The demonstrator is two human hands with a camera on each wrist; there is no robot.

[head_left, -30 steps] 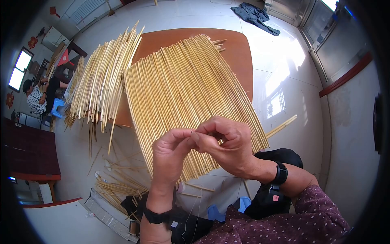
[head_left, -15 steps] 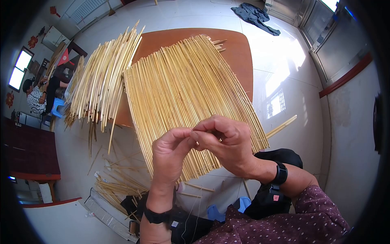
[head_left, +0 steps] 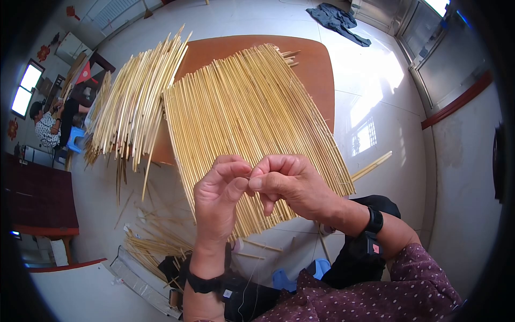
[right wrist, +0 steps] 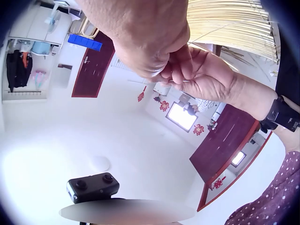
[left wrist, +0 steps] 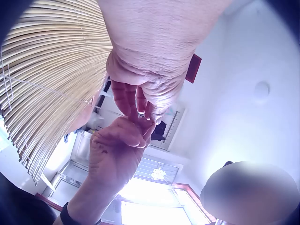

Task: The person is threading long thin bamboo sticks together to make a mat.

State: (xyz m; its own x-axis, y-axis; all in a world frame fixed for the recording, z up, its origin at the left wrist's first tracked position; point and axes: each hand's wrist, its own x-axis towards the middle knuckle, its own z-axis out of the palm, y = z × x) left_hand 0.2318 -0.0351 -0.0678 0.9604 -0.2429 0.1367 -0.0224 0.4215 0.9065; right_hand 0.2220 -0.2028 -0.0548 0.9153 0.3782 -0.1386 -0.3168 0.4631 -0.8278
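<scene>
In front of the chest both hands meet at their fingertips. My left hand (head_left: pixel 215 196) pinches a thin, needle-like piece (right wrist: pixel 179 81), mostly hidden by the fingers. Thumb and index finger of my right hand (head_left: pixel 292 180) pinch at the same spot, on what looks like a fine thread. A pale thread (head_left: pixel 244 298) hangs low by the left forearm. Below the hands lies a mat of reed stalks (head_left: pixel 252 118), bound side by side with thread, its near end reaching past the table edge.
The mat rests on a brown table (head_left: pixel 311 70), with a pile of loose stalks (head_left: pixel 134 96) at its left. More stalks (head_left: pixel 155 249) lie on the floor by a blue stool (head_left: pixel 316 268). Another person (head_left: pixel 48 126) sits far left. A dark garment (head_left: pixel 338 24) lies on the floor.
The left hand has shifted slightly left and its fingers have spread a little. The right hand has turned, its lower fingers now lower, with the fingertips still together.
</scene>
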